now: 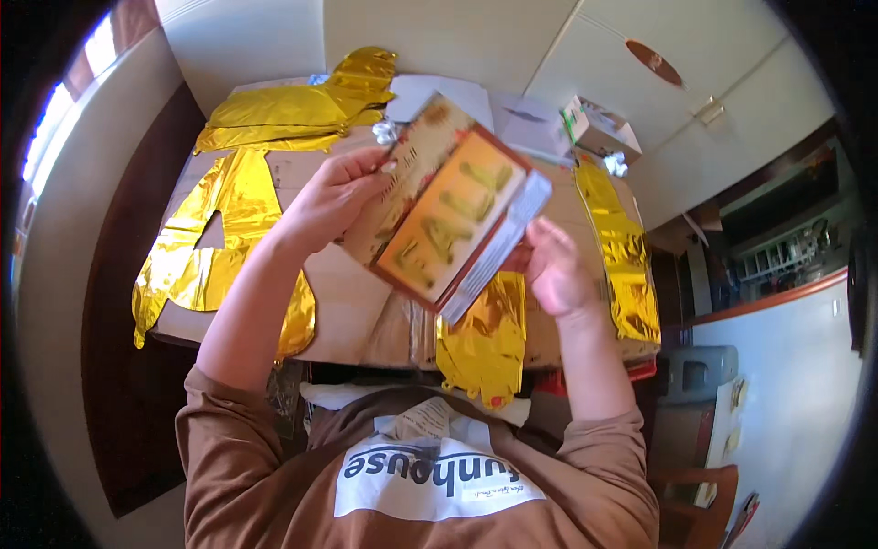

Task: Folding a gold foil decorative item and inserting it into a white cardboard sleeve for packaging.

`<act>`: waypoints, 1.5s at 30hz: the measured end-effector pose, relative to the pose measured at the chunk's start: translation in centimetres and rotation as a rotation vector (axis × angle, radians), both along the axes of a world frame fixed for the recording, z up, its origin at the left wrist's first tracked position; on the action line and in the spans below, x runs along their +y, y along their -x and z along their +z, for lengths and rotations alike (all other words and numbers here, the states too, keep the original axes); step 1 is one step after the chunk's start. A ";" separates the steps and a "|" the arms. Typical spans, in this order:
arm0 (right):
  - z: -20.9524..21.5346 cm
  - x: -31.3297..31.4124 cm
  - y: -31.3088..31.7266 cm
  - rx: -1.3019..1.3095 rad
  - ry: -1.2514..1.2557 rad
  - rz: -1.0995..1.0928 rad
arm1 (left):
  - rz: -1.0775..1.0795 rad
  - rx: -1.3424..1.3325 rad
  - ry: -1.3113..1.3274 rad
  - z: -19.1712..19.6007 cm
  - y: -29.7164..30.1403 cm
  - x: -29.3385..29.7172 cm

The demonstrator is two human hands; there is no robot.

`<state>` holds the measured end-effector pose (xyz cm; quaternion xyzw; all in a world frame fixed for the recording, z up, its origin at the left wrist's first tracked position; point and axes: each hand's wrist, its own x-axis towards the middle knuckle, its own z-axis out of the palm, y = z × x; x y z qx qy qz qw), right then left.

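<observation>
Lying leftmost: a gold A-shaped foil [242,220] on the cardboard-covered desk [343,302]; it looks light, soft, slippery and easily creased, so hold it broadly by a flat limb.
Left hand: your left hand [338,197] is closed, thumb and fingers pinching the printed packet's left side.
Shirt patch: your white shirt patch [402,499] carries large dark lettering, upside down in this view.
Printed packet [462,215]: raised above the desk, tilted; probably light, thin and bendable, best held by opposite edges.
Packet label: gold letter shapes on an orange panel, script at its left, and a pale strip with print too blurred to read.
Front foil [485,339]: overhangs the near edge; likely slippery too.
Right hand: your right hand [556,265] is half-curled at the packet's right edge; whether it grips, you cannot tell.
Right foil [624,252]: crinkled, seemingly flimsy; support its length.
</observation>
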<state>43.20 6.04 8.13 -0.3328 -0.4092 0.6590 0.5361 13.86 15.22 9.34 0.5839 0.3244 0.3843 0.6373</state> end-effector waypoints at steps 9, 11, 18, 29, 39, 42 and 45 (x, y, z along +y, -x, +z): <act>1.6 -7.2 -4.6 -0.415 0.188 0.100 | -0.276 0.615 -0.324 0.4 -4.2 -4.4; -0.1 -7.6 -5.4 -0.507 0.105 0.033 | -0.303 0.576 -0.283 -0.1 -4.8 -3.9; -3.3 -4.9 -10.1 -0.618 0.159 -0.253 | -0.020 0.634 -0.349 -2.0 -3.2 0.4; -7.5 -0.6 -8.4 -1.359 0.050 -0.419 | -0.141 0.647 -1.077 -9.3 -7.4 -4.4; -7.6 -15.0 -0.5 -1.593 -0.610 -0.405 | -0.149 0.577 -1.085 -10.6 -7.6 -3.5; -8.2 -16.0 0.6 -1.679 -0.611 -0.172 | -0.154 0.592 -1.109 -10.5 -7.7 -3.6; -8.4 -16.7 0.4 -1.734 -0.576 -0.087 | -0.171 0.608 -1.168 -10.4 -7.9 -4.2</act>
